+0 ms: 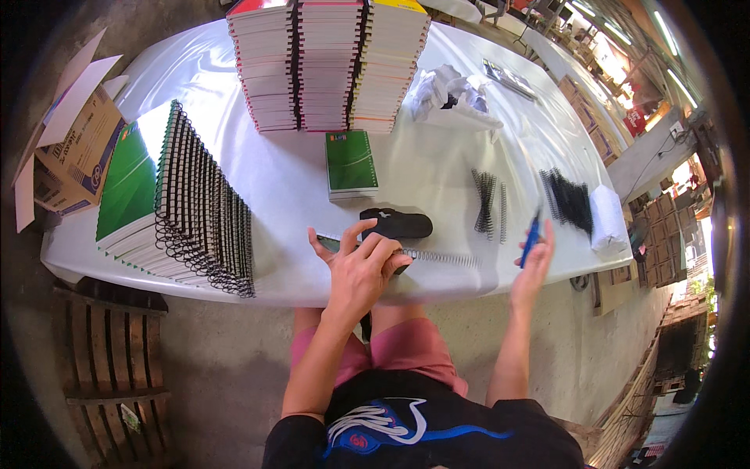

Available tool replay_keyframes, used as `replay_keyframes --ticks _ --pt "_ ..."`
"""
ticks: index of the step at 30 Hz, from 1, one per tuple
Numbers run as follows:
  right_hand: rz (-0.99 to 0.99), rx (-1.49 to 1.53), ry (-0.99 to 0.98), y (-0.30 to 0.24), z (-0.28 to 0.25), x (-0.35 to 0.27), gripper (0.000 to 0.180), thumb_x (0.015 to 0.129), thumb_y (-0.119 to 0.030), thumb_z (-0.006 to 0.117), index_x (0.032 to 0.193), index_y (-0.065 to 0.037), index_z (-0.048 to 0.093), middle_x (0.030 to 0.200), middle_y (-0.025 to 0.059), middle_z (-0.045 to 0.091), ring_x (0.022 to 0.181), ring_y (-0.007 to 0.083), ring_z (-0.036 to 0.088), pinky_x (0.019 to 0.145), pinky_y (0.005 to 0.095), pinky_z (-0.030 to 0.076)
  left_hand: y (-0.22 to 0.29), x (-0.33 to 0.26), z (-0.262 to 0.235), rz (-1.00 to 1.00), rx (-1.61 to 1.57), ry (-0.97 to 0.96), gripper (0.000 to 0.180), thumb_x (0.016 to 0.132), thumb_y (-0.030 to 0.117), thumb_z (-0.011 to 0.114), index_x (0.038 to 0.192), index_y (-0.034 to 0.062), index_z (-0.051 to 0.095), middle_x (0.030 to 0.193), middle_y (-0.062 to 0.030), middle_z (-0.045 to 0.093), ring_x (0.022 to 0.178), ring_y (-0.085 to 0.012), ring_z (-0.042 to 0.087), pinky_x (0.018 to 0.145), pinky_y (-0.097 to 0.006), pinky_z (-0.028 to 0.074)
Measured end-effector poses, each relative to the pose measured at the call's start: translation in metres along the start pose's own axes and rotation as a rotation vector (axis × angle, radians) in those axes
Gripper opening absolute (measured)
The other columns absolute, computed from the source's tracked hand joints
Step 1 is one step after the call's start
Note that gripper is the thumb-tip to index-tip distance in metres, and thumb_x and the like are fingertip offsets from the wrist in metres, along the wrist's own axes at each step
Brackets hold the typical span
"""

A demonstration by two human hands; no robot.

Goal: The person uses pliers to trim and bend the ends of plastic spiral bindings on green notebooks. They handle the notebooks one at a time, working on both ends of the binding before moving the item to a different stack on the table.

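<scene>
My left hand (363, 264) is closed over a small notebook near the table's front edge. Only a sliver of the green notebook (329, 243) shows past my fingers. From beside my thumb a loose spiral binding coil (444, 258) stretches to the right along the table. Just beyond that hand lies a black case (398, 223). Off to the right, my right hand (534, 262) grips a blue-handled tool (531, 237) that looks like pliers, its tip pointing away from me. Farther up the table sits a small stack of green notebooks (351, 162).
Tall stacks of spiral notebooks (329, 66) stand at the back. A green-covered, coil-bound pile (139, 168) leans at left beside an open cardboard box (78, 148). Black coils (484, 203), another coil bundle (566, 199), a white roll (608, 219) and crumpled plastic (449, 94) occupy the right side.
</scene>
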State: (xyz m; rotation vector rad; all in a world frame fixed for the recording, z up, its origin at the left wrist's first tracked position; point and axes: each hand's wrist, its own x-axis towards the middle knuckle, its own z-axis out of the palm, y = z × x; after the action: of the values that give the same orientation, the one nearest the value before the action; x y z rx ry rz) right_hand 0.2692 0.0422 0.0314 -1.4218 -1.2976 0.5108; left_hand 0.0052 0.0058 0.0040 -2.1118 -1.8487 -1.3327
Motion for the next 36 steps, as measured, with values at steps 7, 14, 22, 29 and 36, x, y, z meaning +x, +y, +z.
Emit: replay_keyframes --ticks 7,14,22,29,36 --pt "-0.240 -0.161 -0.379 -0.063 0.000 -0.051 0.054 0.085 -0.013 0.053 0.136 -0.002 0.039 0.120 0.0142 0.048 0.100 0.0211 0.048 0.087 0.0317 0.039 0.001 0.005 -0.006 -0.020 -0.045 -0.014 0.022 0.077 0.033 0.068 0.094 0.0204 0.065 0.083 0.0083 0.062 0.103 -0.0165 0.055 0.102 -0.063 -0.002" --pt "-0.463 -0.520 -0.540 -0.074 0.037 -0.078 0.065 0.071 -0.008 0.063 0.133 -0.019 0.049 0.105 0.0117 0.049 0.099 0.0282 0.046 0.085 0.0412 0.032 0.011 0.003 0.002 -0.116 0.063 0.092 0.022 0.078 0.029 0.070 0.097 0.0184 0.066 0.083 0.0040 0.063 0.100 -0.0185 0.054 0.102 -0.059 0.005" --pt "-0.545 -0.708 -0.398 -0.072 0.053 -0.068 0.052 0.073 -0.024 0.072 0.123 -0.026 0.058 0.102 0.0057 0.051 0.094 0.0215 0.049 0.079 0.0419 0.031 0.012 -0.005 0.012 -0.096 0.068 0.167 0.023 0.078 0.024 0.069 0.099 0.0151 0.065 0.082 0.0001 0.063 0.099 -0.0222 0.054 0.101 -0.048 0.020" --pt "-0.562 -0.765 -0.436 -0.080 0.061 -0.064 0.049 0.072 -0.025 0.071 0.120 -0.024 0.059 0.098 0.0043 0.053 0.092 0.0208 0.050 0.076 0.0409 0.032 0.007 -0.009 0.019 -0.108 0.170 0.201 0.019 0.077 0.029 0.068 0.095 0.0235 0.066 0.077 0.0088 0.057 0.100 -0.0114 0.055 0.104 -0.064 -0.003" --pt "-0.530 -0.630 -0.489 -0.059 0.065 -0.052 0.037 0.073 -0.018 0.071 0.108 -0.011 0.061 0.079 0.0089 0.060 0.070 0.0287 0.060 0.061 0.0383 0.045 0.011 -0.009 0.016 -0.080 0.138 0.185 0.017 0.080 0.022 0.067 0.097 0.0177 0.066 0.080 0.0046 0.062 0.100 -0.0174 0.056 0.102 -0.059 0.002"
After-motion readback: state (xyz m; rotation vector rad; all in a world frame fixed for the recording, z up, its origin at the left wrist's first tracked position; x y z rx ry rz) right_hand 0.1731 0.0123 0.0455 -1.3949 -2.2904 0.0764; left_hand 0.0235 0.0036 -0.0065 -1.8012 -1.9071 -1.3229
